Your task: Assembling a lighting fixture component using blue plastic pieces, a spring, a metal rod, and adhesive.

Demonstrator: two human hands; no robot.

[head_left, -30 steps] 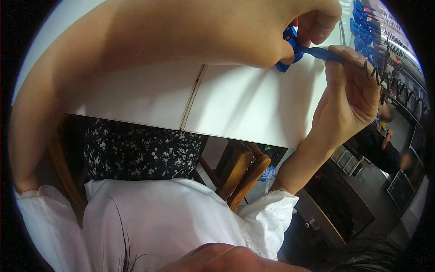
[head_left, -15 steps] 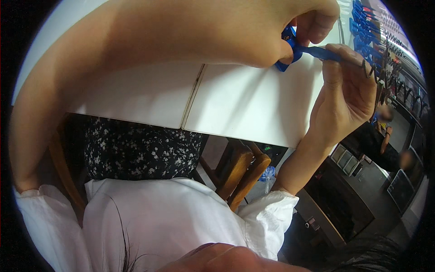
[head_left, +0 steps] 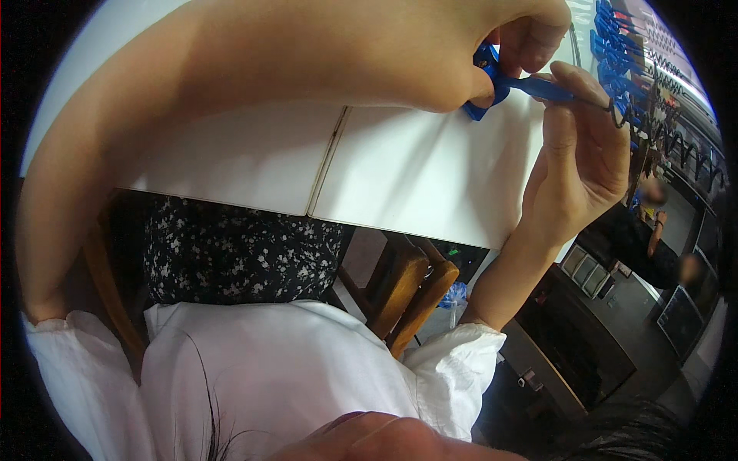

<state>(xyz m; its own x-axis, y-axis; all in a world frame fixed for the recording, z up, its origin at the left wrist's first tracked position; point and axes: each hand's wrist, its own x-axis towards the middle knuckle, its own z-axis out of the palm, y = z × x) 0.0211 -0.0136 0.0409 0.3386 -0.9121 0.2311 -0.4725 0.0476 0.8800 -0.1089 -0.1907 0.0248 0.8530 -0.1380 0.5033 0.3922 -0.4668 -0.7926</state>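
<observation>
Blue plastic piece (head_left: 530,83) was pinched tight between the left hand (head_left: 492,46) and right hand (head_left: 580,154), with more blue pieces (head_left: 615,54) waiting beyond them.

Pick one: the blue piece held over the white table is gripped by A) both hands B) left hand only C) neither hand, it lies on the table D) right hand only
A: the left hand pinches one end of the blue piece and the right hand fingers grip its other end, above the white table.
</observation>
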